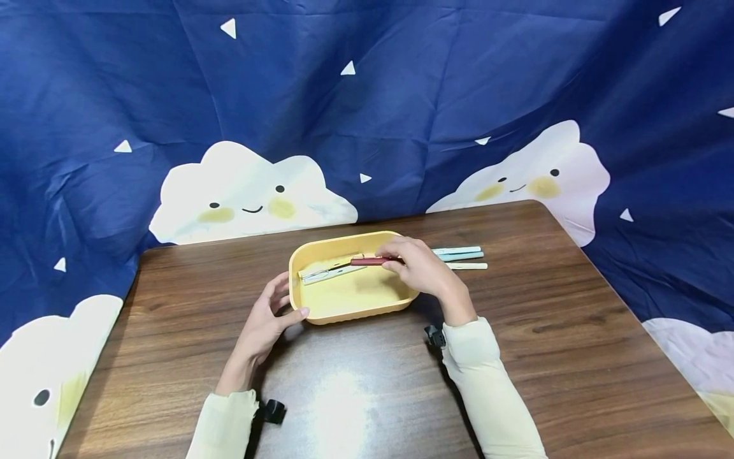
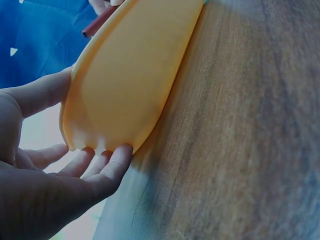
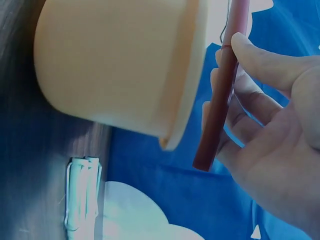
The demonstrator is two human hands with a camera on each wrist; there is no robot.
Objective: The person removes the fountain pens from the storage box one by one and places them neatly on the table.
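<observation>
Cream fabric sleeves (image 1: 499,408) reach in closest to me, a small black device at each wrist, over a brown wood-grain table (image 1: 573,357). Between the two hands sits an open yellow plastic box with rounded corners (image 1: 350,316), its long side running left to right in front of the person. From where I stand, the right hand (image 1: 421,271) has a slim dark-red pen with a wire clip (image 1: 369,261) pinched between thumb and fingers, held up at the right-hand part of the box's opening, above the rim.

What counts here is how that pen lies: nearly level, its long axis close to the box's own, the clip end pointing left, away from the palm, and the plain end back under the fingers. Left of that clip end, on the box floor, lie slender pale pens (image 1: 344,272), slanting slightly but in much the same direction. I can't make out whether the red pen touches any of them.

The left hand (image 1: 269,319), well apart from the pen, grips the box's left end, thumb at the near corner and fingertips against the outer wall. Right of the box, beyond the right hand, mint and pale-yellow pens (image 1: 467,256) lie side by side on the table.
</observation>
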